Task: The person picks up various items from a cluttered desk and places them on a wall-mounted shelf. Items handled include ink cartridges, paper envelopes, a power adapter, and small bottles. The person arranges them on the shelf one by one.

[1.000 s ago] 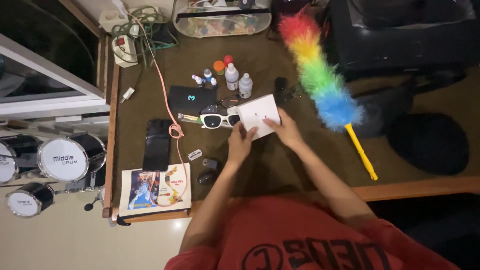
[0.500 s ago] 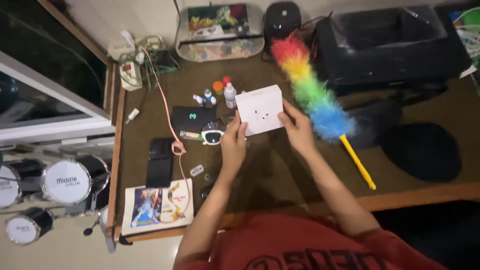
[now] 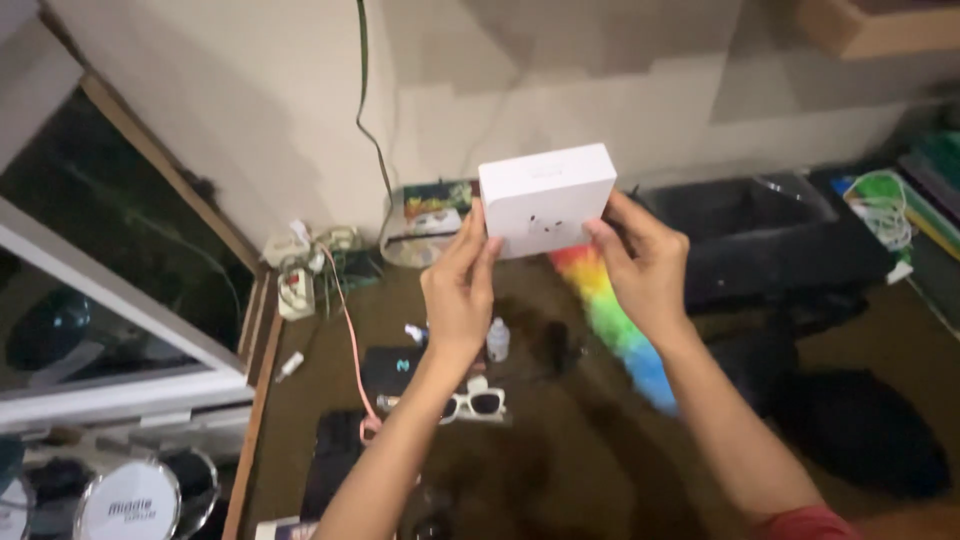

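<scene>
white box (image 3: 546,198) between both hands' fingers

White box (image 3: 546,198) lifted off the surface, now raised at 12 o'clock in front of the wall, left hand (image 3: 458,290) and right hand (image 3: 641,265) gripping its sides (earlier low, by the sunglasses (image 3: 474,404)).

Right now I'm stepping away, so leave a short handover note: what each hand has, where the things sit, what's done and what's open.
Left hand: grips the left edge of the small white box.
Right hand: grips its right edge.
The box is held up in the air between both hands, well above the brown table, in front of the wall.
On the table below: rainbow duster, white sunglasses, small bottle.
Done: box lifted off the table. Open: box is closed, not set down anywhere.
</scene>
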